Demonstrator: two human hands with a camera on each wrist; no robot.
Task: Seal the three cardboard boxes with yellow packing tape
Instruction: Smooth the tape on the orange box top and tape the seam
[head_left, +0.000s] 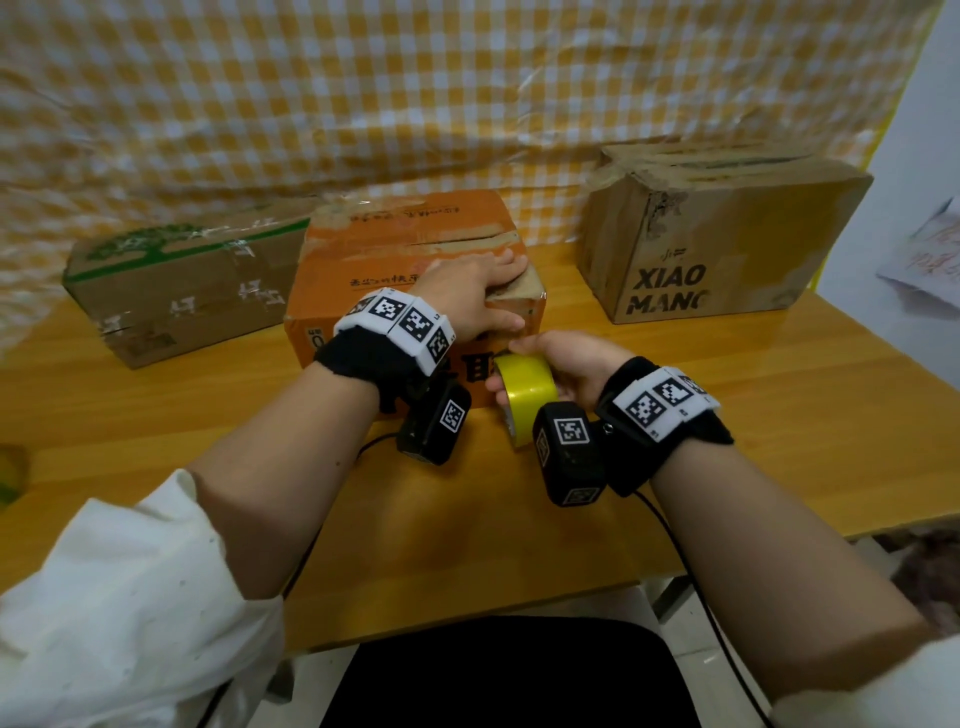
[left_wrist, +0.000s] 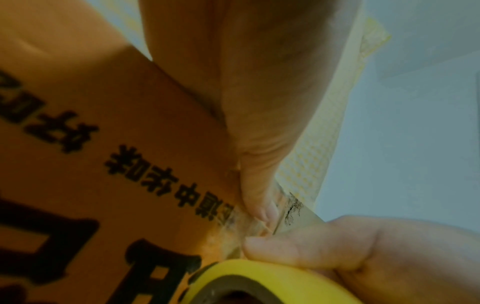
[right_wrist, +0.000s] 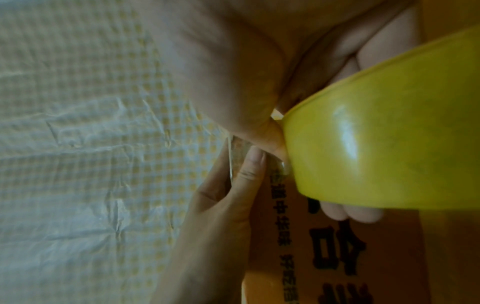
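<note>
While the left hand (head_left: 470, 291) lies flat on the orange box (head_left: 363, 260), tape is being started at its front edge.
Fingers straight, it pins the flaps; the right hand (head_left: 566, 364) curls round the yellow tape roll (head_left: 522, 395) beside the box's front face; two boxes wait alongside.

**Boxes in a row along the table**

The middle box (head_left: 415, 270) is sitting on the table (head_left: 779, 415). The left box (head_left: 182, 291) is lying to its left, the right box (head_left: 717, 239) to its right. The tape roll (head_left: 524, 395) is hanging before the middle box's near face, and the left hand (head_left: 467, 291) is lying on its top.
</note>
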